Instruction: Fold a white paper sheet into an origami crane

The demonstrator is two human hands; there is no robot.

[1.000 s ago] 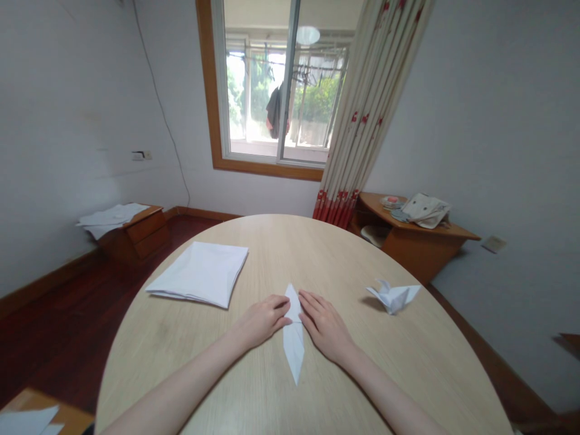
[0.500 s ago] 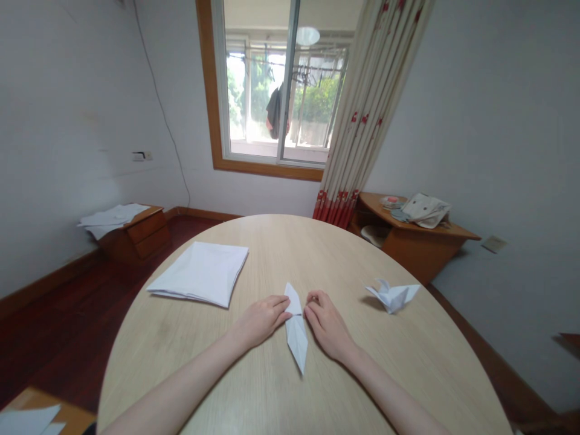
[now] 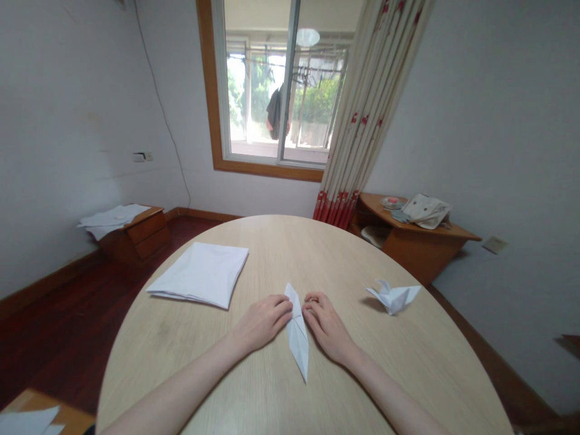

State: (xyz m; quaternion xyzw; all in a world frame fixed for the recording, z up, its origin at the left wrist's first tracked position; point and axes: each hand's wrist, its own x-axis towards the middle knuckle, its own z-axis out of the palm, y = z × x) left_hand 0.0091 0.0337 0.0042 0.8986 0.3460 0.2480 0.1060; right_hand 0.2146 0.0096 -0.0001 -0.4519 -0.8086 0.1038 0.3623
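A narrow strip of folded white paper (image 3: 298,343), pointed at both ends, lies lengthwise before me on the round table. It has a slit or crease across its middle. My left hand (image 3: 268,319) is closed on its left edge, fingertips resting over the upper half. At the opposite edge, my right hand (image 3: 327,326) has its fingers curled, with the tips against the paper near the middle crease. Its exact grip is partly hidden. Farther right stands a folded paper crane (image 3: 393,298), its wings spread.
A stack of white paper squares (image 3: 199,273) lies at the left of the round table (image 3: 290,241). Behind are a drawer cabinet (image 3: 147,232) with papers on top and, at right, a wooden corner desk (image 3: 412,244) holding a cloth bag (image 3: 426,210). A curtain (image 3: 357,133) hangs beside the window.
The folded paper has turned slightly, its lower tip shifting right and nearer to me. Its middle gap looks narrower. My left fingertips reach a little farther over it; my right hand has moved slightly left.
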